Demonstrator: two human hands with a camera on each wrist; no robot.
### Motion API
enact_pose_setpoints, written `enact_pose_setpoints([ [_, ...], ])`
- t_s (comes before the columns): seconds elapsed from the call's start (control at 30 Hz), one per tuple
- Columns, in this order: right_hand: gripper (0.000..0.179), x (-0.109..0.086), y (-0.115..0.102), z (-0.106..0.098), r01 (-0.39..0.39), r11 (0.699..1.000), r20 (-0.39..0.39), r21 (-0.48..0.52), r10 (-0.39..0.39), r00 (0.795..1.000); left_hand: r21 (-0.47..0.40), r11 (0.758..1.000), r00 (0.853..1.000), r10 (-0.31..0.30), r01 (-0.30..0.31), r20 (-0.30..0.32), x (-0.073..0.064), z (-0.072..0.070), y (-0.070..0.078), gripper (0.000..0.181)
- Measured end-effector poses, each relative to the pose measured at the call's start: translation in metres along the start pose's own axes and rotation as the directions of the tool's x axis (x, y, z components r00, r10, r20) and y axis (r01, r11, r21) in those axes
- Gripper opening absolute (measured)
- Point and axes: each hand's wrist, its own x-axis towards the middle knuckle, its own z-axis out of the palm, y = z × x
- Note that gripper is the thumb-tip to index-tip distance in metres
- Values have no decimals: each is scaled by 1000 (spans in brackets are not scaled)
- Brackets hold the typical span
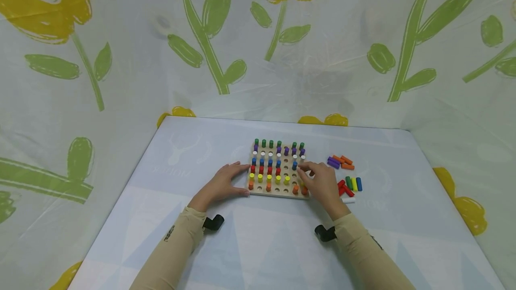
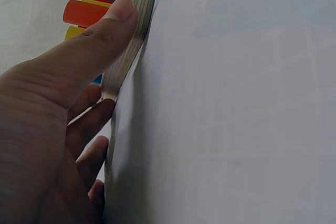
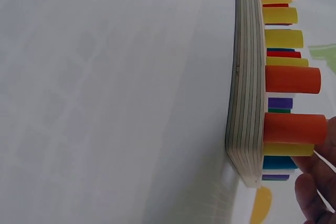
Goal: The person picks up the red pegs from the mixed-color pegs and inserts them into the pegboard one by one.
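A wooden pegboard (image 1: 265, 194) holds rows of coloured pegs, with some holes bare. My left hand (image 1: 223, 183) rests against its left edge, fingers fairly straight; the left wrist view shows the thumb (image 2: 122, 10) touching the board's side. At the right end, my right hand (image 1: 324, 185) has its thumb and index finger bent together among the pegs. In the right wrist view those fingers pinch a blue peg (image 3: 278, 162) standing in the board, behind a yellow peg (image 3: 289, 149) and an orange peg (image 3: 294, 128). Its tip is partly hidden by the fingers.
Loose pegs lie right of the board: purple pegs (image 1: 333, 163), orange pegs (image 1: 347, 167), red pegs (image 1: 348, 191), a green peg (image 1: 348, 183), a yellow peg (image 1: 354, 184), a blue peg (image 1: 359, 184) and a white peg (image 1: 348, 200). A flowered curtain (image 1: 330, 57) surrounds the table (image 1: 258, 254).
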Motion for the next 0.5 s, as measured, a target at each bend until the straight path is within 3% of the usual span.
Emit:
enact_pose_setpoints([
  [0.5, 24, -2, 3, -2, -48, 999, 13, -13, 48, 999, -2, 1000, 1000, 2, -2, 5, 0, -1, 0, 92],
])
